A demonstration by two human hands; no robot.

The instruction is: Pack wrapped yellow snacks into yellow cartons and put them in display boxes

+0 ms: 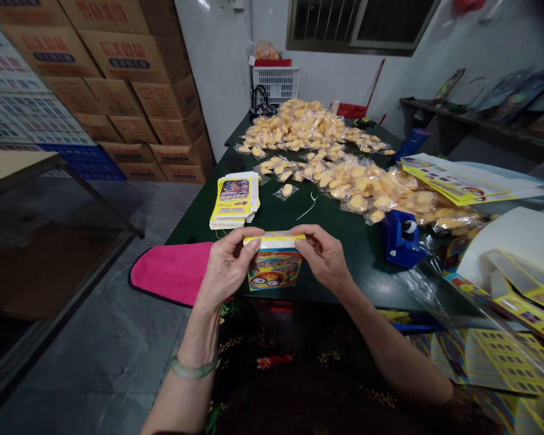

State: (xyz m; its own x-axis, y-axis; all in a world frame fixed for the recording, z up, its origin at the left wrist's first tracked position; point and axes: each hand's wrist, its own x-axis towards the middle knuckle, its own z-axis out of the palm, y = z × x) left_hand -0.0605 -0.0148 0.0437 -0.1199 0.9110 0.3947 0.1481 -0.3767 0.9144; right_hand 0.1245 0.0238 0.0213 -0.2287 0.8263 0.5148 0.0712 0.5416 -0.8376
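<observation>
Pinching: left hand (229, 266) and right hand (325, 260), thumb against fingers, one top end each of cartoon-faced carton (275, 270) | held roughly upright at green table (365, 266)'s near edge, for even steadiness, I judge | blue tape dispenser (401, 241): rightward (handy reach, presumably)

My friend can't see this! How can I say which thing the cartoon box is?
Find the big dark green table and look at its near edge, in front of the heap of wrapped yellow pieces. There, the left hand and right hand pinch the top of one small box. Unlike the flat yellow stack nearby, it's held upright, with big round cartoon eyes on its front.
</observation>
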